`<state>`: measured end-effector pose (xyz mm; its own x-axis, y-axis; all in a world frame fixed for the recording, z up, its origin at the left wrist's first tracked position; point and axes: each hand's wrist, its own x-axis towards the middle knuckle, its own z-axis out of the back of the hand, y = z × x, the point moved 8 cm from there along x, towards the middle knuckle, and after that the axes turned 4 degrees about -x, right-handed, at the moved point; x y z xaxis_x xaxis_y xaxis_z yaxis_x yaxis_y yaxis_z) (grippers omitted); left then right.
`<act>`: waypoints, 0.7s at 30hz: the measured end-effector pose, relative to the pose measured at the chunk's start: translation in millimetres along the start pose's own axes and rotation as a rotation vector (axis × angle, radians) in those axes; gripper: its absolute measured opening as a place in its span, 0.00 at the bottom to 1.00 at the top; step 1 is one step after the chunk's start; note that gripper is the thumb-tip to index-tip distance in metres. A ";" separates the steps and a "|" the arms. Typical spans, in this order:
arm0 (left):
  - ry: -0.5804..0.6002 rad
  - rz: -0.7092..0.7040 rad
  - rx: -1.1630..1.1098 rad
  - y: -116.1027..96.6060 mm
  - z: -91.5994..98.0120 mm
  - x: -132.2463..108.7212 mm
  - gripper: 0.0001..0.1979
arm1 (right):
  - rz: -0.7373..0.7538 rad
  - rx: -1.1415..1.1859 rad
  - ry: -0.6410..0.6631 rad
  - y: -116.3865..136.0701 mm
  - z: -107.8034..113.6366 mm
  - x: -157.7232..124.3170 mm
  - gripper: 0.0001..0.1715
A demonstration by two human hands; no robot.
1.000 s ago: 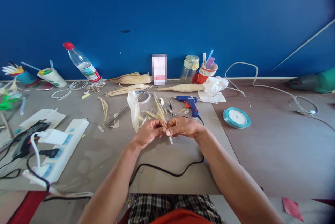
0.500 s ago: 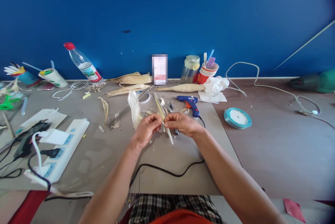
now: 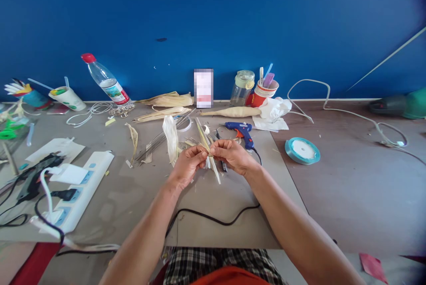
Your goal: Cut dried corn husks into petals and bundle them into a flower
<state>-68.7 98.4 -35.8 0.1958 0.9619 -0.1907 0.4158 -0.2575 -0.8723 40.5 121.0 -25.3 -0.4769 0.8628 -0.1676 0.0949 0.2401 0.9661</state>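
My left hand point(image 3: 188, 165) and my right hand point(image 3: 233, 155) meet over the middle of the board, fingertips pinched together on a thin pale husk strip point(image 3: 213, 169) that hangs down between them. Loose dried husk strips point(image 3: 201, 136) and a white curled husk piece point(image 3: 171, 138) lie just behind the hands. A blue glue gun point(image 3: 242, 132) rests right behind my right hand, its black cord point(image 3: 213, 217) looping toward me. A bundle of thin wires point(image 3: 156, 142) lies to the left of the husks.
A white power strip point(image 3: 81, 187) with plugs sits at the left. A tilted water bottle point(image 3: 104, 80), paper cups point(image 3: 66, 97), a glass jar point(image 3: 242, 86) and a red cup point(image 3: 262, 92) line the blue wall. A teal ribbon spool point(image 3: 301, 150) lies at the right, near a white cable point(image 3: 349, 114).
Both hands have risen slightly away from me, still pinched together on the husk strip; the strip now hangs lower below the fingers.
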 end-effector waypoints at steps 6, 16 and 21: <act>-0.007 -0.023 0.028 -0.5 1.5 0.2 0.13 | 0.015 0.088 -0.053 2.8 2.7 -0.6 0.18; 0.012 -0.054 0.084 -3.8 -4.4 -2.7 0.12 | 0.110 0.182 -0.097 10.6 3.1 -1.4 0.17; -0.044 -0.082 0.119 -8.0 0.8 -2.4 0.12 | 0.043 -0.020 -0.039 4.9 -6.5 -2.4 0.18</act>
<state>-73.2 98.2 -28.7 0.1254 0.9830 -0.1342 0.3199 -0.1681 -0.9324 36.4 117.2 -19.0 -0.4383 0.8890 -0.1327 0.0972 0.1937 0.9762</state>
